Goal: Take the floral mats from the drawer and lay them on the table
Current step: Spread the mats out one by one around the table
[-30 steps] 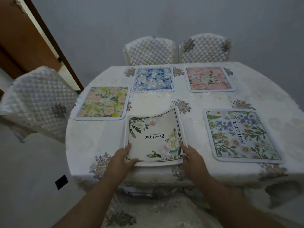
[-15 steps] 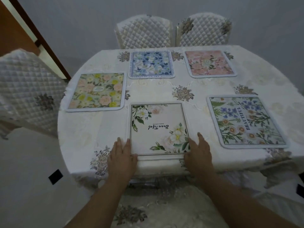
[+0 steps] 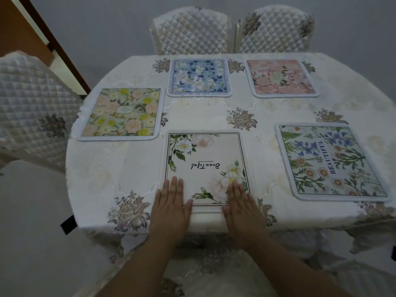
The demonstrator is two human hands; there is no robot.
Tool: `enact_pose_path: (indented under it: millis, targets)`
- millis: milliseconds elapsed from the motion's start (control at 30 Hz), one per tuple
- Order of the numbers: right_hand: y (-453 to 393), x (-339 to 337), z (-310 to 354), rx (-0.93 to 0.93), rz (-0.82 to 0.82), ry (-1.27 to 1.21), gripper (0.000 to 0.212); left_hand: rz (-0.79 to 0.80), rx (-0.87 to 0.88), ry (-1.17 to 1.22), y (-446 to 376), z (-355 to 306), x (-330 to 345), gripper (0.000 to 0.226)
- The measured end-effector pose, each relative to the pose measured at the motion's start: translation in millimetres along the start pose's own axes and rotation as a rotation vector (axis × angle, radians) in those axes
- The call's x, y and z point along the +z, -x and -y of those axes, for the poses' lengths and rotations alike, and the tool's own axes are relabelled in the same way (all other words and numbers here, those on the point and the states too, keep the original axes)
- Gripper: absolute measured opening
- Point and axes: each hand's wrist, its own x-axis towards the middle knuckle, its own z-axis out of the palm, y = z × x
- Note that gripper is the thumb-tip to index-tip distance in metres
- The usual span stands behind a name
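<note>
Several floral mats lie flat on the table, which is covered with a cream embroidered cloth. A white mat with "Beautiful" lettering sits at the near edge. My left hand rests flat on its near left corner, fingers together and extended. My right hand presses flat on its near right corner. A yellow-and-pink mat lies at the left, a blue mat and a pink mat at the far side, and a green-and-blue "BEAUTIFUL" mat at the right. No drawer is in view.
Two quilted chairs stand behind the table's far edge. Another quilted chair stands at the left. A wooden door frame runs along the upper left. Pale floor lies to the near left.
The white mat's far edge, curled up a second ago, now lies flat. Both hands slid from its side edges onto its near corners, palms down.
</note>
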Motion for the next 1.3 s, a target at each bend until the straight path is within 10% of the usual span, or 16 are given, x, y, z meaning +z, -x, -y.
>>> enact_pose_path:
  millis: [700, 1300]
  targets:
    - [-216, -47, 19, -0.040, -0.066, -0.101, 0.062, -0.007, 0.064, 0.001, -192, -48, -43, 0.062]
    - [-202, -32, -24, 0.351, -0.252, -0.051, 0.078, -0.153, -0.347, 0.085, -190, -24, -24, 0.118]
